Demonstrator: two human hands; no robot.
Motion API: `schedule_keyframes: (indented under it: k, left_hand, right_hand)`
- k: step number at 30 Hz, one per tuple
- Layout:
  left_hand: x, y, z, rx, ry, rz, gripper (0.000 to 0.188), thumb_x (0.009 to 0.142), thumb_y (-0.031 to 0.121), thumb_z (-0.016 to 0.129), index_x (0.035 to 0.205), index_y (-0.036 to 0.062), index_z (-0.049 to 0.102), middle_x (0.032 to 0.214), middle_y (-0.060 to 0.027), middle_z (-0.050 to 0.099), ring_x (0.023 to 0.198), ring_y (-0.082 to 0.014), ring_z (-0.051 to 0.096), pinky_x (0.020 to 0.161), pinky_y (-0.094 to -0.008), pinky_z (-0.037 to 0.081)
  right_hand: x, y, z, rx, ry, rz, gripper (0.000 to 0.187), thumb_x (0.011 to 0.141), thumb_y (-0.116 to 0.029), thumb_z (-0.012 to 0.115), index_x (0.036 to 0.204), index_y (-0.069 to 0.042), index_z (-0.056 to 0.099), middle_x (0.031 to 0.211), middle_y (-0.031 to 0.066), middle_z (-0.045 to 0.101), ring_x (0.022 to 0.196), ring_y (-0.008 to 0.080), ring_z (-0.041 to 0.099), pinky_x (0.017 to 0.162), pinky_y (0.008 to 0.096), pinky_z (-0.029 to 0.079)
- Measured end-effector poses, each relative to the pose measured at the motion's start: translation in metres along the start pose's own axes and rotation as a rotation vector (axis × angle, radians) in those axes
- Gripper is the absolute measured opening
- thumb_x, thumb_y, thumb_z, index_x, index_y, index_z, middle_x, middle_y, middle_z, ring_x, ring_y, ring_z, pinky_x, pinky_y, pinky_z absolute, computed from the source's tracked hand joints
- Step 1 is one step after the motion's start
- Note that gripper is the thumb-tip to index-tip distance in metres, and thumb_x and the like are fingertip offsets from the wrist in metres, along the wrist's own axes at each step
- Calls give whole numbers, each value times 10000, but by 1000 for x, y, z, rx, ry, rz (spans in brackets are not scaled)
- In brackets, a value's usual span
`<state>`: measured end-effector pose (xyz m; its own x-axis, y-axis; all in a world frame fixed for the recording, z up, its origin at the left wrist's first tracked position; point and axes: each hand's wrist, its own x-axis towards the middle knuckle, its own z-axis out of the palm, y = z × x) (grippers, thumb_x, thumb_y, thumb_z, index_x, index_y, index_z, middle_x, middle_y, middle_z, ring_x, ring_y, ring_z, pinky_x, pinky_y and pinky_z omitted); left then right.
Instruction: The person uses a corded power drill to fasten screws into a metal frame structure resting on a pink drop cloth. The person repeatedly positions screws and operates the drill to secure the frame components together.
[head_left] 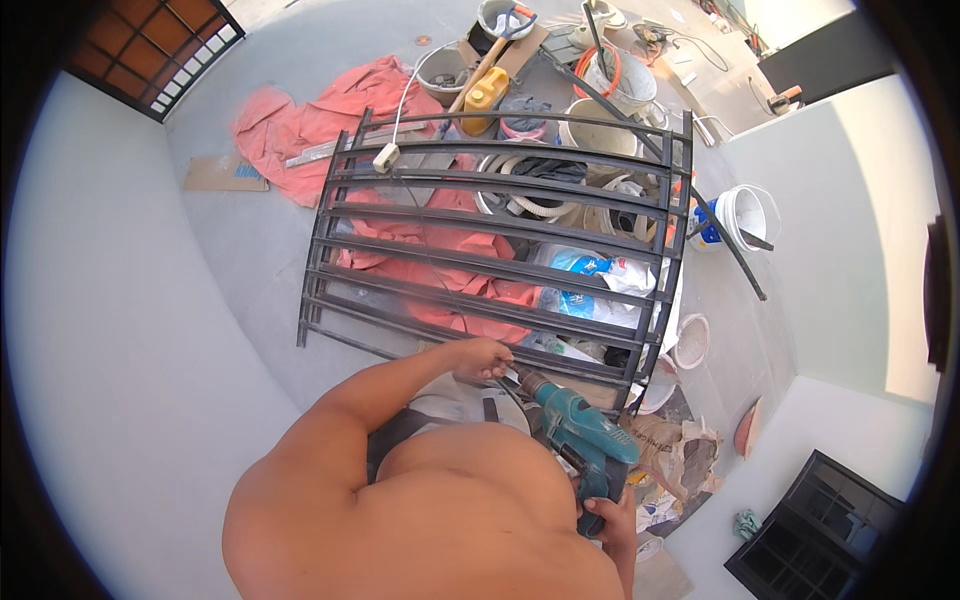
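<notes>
A teal and black rotary hammer drill [585, 420] is held close against my body, its chuck pointing up and to the left. My right hand [612, 515] is wrapped around its rear handle. In front of the chuck, my left hand [484, 358] is closed with its fingertips pinched on the thin dark drill bit [511, 367]; most of the bit is hidden. Just beyond my hands lies a black metal frame with several parallel bars [500, 215]. A white socket block [386, 157] on a cable rests over its upper left bars.
Under and behind the frame are a red cloth [310, 125], several buckets, a yellow jerrycan [486, 92] and a blue and white bag [600, 280]. A white bucket [745, 215] stands right. Torn paper sacks [675, 450] lie near my right. White walls [120, 330] rise both sides.
</notes>
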<state>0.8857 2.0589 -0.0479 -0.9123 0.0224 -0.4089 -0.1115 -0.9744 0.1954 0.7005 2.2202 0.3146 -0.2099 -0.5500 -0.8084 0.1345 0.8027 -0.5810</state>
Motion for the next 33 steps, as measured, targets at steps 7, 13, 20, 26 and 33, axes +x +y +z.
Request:
schedule_keyframes:
  k: [7,13,20,26,33]
  left_hand:
    - [5,-18,-30,-44,-33,74,198,996,239,498,838,120,518,717,23,499,577,-81,436,487,-233,346]
    - [-47,110,-80,-193,508,415,262,1019,293,487,820,134,551,691,-6,589,529,-111,537,480,-254,425]
    - [-108,291,-119,-80,845,597,334,1010,323,525,968,8,628,856,-109,698,682,-173,670,612,-311,594]
    - [-28,161,-62,103,827,315,257,952,307,657,948,54,613,839,-51,628,698,-183,632,689,-359,585]
    - [46,36,102,-49,280,-155,714,946,533,638,1337,-49,505,1137,-176,611,1039,-334,632,981,-523,508]
  right_hand:
    - [1,-2,-3,67,9,43,430,727,-94,672,1083,147,656,691,145,680,594,228,671,581,319,547]
    - [-2,0,-11,60,73,44,426,735,-97,670,1080,153,653,681,152,678,586,232,670,569,331,552]
    - [8,14,-18,68,148,15,383,763,-64,649,1087,140,652,702,154,683,581,226,666,555,325,549]
    - [19,17,-9,39,147,10,340,753,-13,649,1070,109,668,714,117,677,582,196,657,567,315,537]
    - [54,30,6,-318,262,-152,429,776,-54,664,1180,83,624,911,111,713,783,187,690,727,313,534]
